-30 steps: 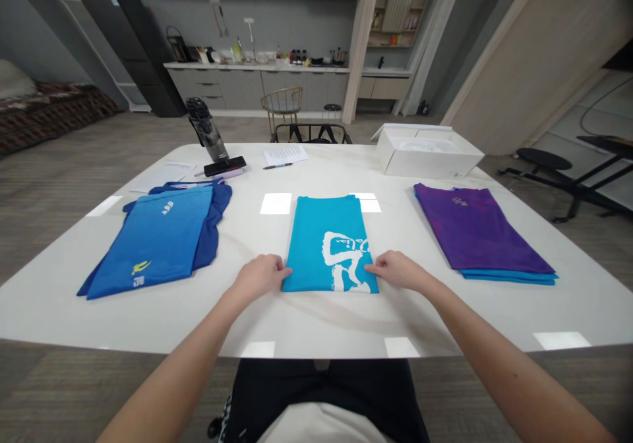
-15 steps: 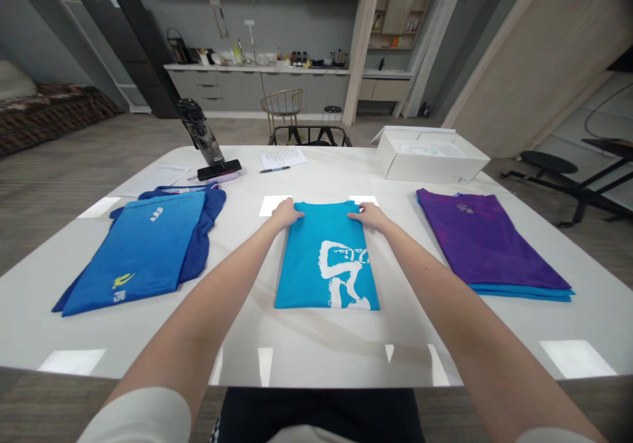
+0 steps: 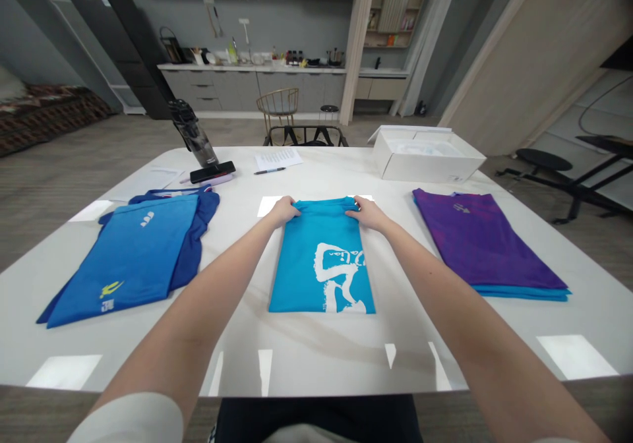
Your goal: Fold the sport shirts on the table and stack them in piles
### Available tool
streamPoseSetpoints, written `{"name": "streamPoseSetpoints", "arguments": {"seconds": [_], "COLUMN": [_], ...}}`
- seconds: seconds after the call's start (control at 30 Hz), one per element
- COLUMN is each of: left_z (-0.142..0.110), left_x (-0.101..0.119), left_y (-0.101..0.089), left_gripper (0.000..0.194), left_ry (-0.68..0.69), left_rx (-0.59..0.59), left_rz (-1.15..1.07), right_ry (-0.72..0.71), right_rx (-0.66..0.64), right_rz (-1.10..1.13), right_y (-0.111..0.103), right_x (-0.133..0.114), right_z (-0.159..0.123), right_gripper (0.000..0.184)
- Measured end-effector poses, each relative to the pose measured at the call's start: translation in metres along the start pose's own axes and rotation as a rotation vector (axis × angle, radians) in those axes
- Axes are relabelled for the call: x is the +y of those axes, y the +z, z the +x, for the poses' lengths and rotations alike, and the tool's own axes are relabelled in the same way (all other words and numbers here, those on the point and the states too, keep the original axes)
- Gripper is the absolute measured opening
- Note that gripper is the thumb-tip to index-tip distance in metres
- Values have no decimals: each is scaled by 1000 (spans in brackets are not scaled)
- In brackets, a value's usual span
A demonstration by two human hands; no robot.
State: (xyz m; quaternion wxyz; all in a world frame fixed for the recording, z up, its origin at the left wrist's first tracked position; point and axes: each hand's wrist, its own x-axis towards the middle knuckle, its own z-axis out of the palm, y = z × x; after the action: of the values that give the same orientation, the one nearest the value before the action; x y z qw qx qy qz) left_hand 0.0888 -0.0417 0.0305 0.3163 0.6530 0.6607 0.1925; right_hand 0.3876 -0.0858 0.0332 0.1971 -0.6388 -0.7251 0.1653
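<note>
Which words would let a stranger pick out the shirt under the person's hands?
On the white table, three folded shirts lie in a row. The middle one is a turquoise T-shirt, with the left hand and right hand on its far edge. Its large white print sets it apart from the blue shirt and purple shirt.

We record a white sleeve (image 3: 126, 420) of soft fabric on the left arm, its cuff edge rounded. A narrow strip of white sleeve (image 3: 558, 440) shows on the right arm at the bottom edge of the view. Below, we note a black lower garment (image 3: 316, 413) with a white shirt hem (image 3: 306, 436) over it. The left forearm (image 3: 198, 311), right forearm (image 3: 445, 298), left hand (image 3: 284, 211) and right hand (image 3: 368, 213) are bare.
</note>
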Motion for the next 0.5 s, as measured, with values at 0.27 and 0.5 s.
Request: {"name": "streamPoseSetpoints", "arguments": {"seconds": [0.27,0.5], "left_z": [-59,-122], "left_x": [50,116], "left_y": [-38,-44], "left_gripper": [23,25], "left_ry": [269,599], "left_rx": [182,236], "left_rz": [148,83], "right_ry": [-93,-114], "right_rx": [257,529], "right_rz": [-2,20], "right_y": [-50,-111], "right_x": [-38,-47], "right_z": [-64,-145], "right_gripper": [19,22]}}
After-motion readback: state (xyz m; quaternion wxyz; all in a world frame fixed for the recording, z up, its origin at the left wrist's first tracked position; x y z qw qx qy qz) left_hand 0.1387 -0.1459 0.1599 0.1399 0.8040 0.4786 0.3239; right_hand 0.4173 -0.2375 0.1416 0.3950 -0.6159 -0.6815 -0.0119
